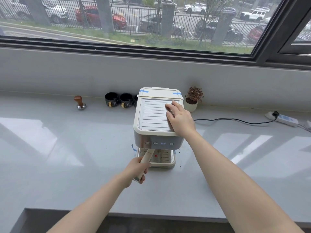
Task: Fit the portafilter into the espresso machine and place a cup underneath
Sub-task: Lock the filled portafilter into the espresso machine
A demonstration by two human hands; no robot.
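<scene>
Two hands, grey counter (67,148), window (151,22)

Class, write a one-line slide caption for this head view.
Left hand holds portafilter handle under espresso machine; right hand rests on top.

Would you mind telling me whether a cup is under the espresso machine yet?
Not yet: the drip tray holds no cup, and the black cups stand behind, left of the espresso machine.

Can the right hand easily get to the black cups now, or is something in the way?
Probably not directly. The right hand rests flat on top of the espresso machine, and the black cups stand behind the machine's left side, so it would have to lift and cross over.
</scene>
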